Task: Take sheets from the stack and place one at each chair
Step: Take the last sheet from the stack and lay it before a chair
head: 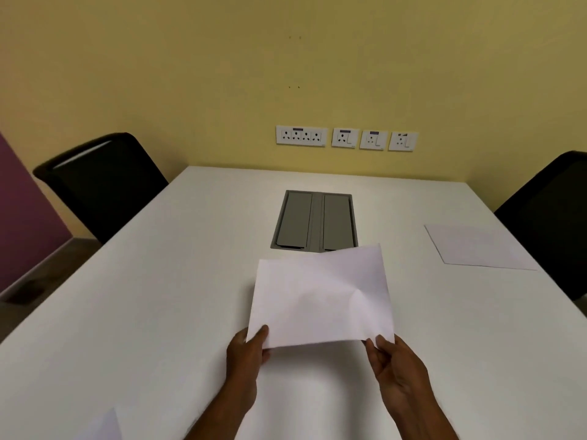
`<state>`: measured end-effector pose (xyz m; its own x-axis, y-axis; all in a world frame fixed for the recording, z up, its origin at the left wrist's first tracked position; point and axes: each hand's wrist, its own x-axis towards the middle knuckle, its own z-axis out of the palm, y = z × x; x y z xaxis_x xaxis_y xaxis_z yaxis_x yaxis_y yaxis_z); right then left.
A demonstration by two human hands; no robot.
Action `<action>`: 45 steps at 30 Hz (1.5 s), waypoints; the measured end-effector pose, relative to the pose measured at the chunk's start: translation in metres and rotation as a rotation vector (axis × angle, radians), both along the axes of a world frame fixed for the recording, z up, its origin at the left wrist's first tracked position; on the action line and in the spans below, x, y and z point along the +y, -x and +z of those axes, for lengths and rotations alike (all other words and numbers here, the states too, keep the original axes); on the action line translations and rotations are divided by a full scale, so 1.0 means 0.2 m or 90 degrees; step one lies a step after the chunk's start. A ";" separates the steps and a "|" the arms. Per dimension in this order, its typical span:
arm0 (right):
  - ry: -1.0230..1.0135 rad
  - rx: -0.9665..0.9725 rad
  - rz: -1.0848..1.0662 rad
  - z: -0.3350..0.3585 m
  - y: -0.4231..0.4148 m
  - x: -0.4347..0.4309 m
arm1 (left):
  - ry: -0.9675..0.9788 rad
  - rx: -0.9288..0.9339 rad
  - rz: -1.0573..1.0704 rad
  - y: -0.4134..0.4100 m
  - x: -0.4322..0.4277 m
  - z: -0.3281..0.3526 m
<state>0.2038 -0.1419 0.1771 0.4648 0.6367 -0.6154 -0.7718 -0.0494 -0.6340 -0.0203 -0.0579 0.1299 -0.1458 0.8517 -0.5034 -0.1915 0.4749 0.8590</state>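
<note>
Both my hands hold white sheets [320, 296] above the middle of the white table [158, 296]. My left hand [246, 357] pinches the near left corner with thumb on top. My right hand [394, 366] pinches the near right corner, where the paper is creased and lifted, so there seem to be two sheets slightly fanned apart. One sheet [476, 247] lies flat on the table in front of the black chair on the right [549, 217]. Another black chair [101, 182] stands at the left side with bare table in front of it.
A grey cable hatch [314, 220] is set into the table just beyond the held paper. A corner of another white sheet [104, 425] shows at the bottom left edge. Wall sockets [346, 138] line the yellow wall behind the table.
</note>
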 end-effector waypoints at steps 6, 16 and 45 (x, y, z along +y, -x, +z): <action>0.033 -0.118 0.021 0.26 0.06 -0.29 | -0.053 -0.036 0.009 0.11 -0.25 0.32; -0.049 -0.168 0.069 0.68 0.34 -0.64 | -0.133 -0.152 0.073 0.49 -0.72 0.79; -0.164 -0.150 0.178 1.33 2.36 -1.50 | -0.237 -0.115 0.145 2.53 -1.92 1.56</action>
<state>-0.2684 -0.4422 0.4433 0.3614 0.8765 -0.3180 -0.5836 -0.0533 -0.8103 -0.5268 -0.4415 0.4428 -0.2876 0.9358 -0.2041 -0.4170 0.0695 0.9063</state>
